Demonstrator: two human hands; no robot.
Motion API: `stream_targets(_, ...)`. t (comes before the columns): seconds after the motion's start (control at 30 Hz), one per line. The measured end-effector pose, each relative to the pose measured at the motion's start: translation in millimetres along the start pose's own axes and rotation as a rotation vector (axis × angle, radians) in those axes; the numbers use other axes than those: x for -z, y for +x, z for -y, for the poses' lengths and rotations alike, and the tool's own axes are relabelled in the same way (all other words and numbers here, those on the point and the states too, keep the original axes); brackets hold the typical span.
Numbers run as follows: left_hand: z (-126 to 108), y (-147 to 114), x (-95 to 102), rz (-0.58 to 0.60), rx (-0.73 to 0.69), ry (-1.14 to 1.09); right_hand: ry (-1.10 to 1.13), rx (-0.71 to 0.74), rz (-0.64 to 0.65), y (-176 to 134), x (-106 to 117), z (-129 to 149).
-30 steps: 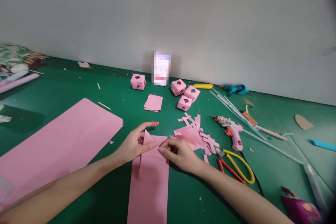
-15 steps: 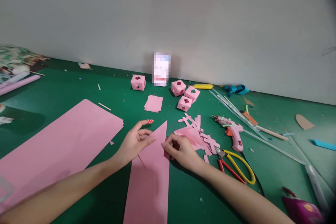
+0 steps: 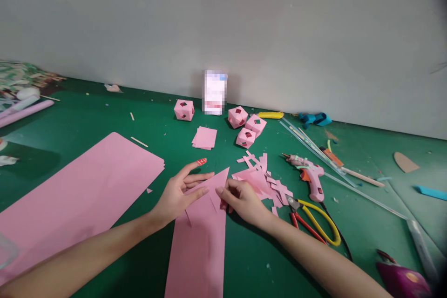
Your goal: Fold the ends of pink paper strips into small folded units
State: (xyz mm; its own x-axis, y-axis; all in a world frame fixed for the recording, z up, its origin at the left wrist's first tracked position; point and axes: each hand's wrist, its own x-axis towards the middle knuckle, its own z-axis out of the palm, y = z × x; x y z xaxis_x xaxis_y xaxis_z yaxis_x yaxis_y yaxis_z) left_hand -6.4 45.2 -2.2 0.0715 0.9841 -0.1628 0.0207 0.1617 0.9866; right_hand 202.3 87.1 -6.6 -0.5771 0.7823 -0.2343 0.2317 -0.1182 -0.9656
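A long strip of pink paper (image 3: 197,256) lies on the green table (image 3: 120,267) in front of me. Its far end rises to a slanted point, where the paper is lifted or folded over. My left hand (image 3: 174,195) has that part between its thumb and fingers, the red-tipped index finger stretched out above. At the right edge, my right hand (image 3: 244,201) pinches the paper just below the point. Whether the pointed part belongs to the strip or is a separate sheet on it, I cannot tell.
Large pink sheets (image 3: 87,191) lie left. Pink paper polyhedra (image 3: 184,110) and small squares (image 3: 205,138) sit farther back, near a blurred upright screen (image 3: 215,92). On the right are paper scraps (image 3: 256,179), a glue gun (image 3: 310,174) and pliers or cutters (image 3: 319,219) with yellow and red handles.
The pointed paper end has tipped right and a little downward. My left hand has shifted slightly right along with it, while my right hand keeps its pinch at nearly the same spot.
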Motion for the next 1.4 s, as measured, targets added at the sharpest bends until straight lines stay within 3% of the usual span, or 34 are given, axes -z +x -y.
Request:
stream_targets(0.3, -1.9, 0.4, 1.1, 0.017, -0.014, 0.01, 0.034, -0.002, -0.006, 0.2, -0.8, -0.1)
stream_targets(0.8, 0.6, 2.3, 1.2, 0.002, 0.042, -0.044, -0.095, 0.022, -0.009, -0.6, -1.2, 0.0)
stream_targets(0.93, -3.2, 2.1, -0.2, -0.035, 0.044, -0.04, -0.035, 0.019, 0.002, -0.1, -1.3, -2.1)
stream_targets(1.07, -7.6, 3.0, -0.4, -0.069, 0.043, -0.028, -0.113, 0.066, 0.062, -1.8, -0.2, -2.7)
stream_targets(1.4, -6.8, 8.7, 1.2, 0.07, 0.065, -0.023, -0.258, 0.107, 0.09, -5.1, -0.3, 4.6)
